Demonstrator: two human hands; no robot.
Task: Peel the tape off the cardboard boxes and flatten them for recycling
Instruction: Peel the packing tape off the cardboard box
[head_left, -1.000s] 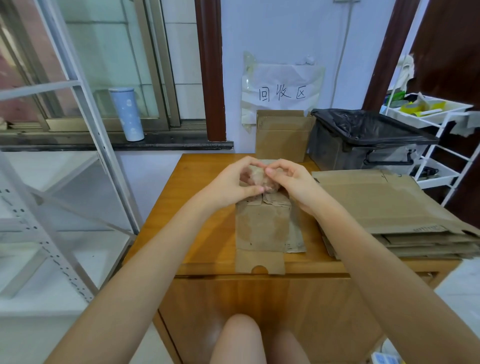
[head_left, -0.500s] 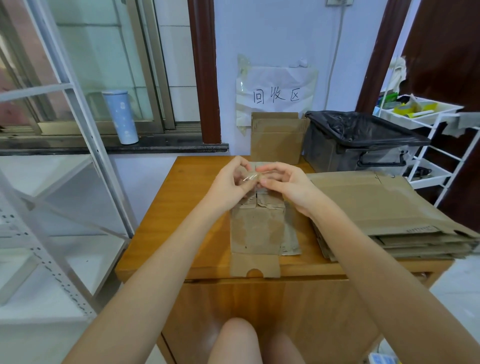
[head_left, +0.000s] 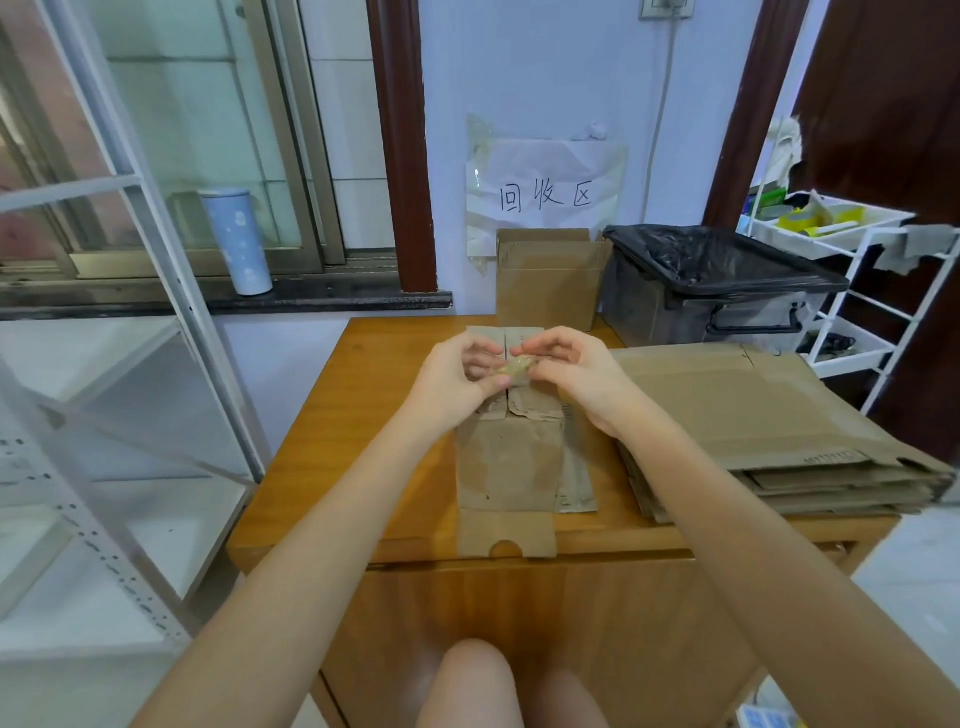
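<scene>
Right, head view only: both hands meet above a small cardboard box (head_left: 511, 457) standing near the front middle of the wooden table (head_left: 322, 457). Left hand (head_left: 457, 379) and right hand (head_left: 576, 374) each have fingers curled, thumb and fingertips pinched on a crumpled wad of clear tape (head_left: 514, 366) held between them, just over the box top. Box top flaps look torn and partly lifted; one bottom flap (head_left: 506, 535) lies flat toward the table's front edge, hanging slightly over it. Stack of flattened cardboard (head_left: 753, 426) sits on the table's right side, just beside the box, not touching the hands. Another open box (head_left: 545, 280) stands at the table's back against the wall, next to a bin with a black liner (head_left: 722, 270). Paper sign (head_left: 545, 195) taped on the wall above. Blue cup (head_left: 236, 241) on the window ledge at left; white metal shelf (head_left: 78, 364) at left, white rack (head_left: 857, 291) at right. A knee (head_left: 472, 680) shows at the bottom.
</scene>
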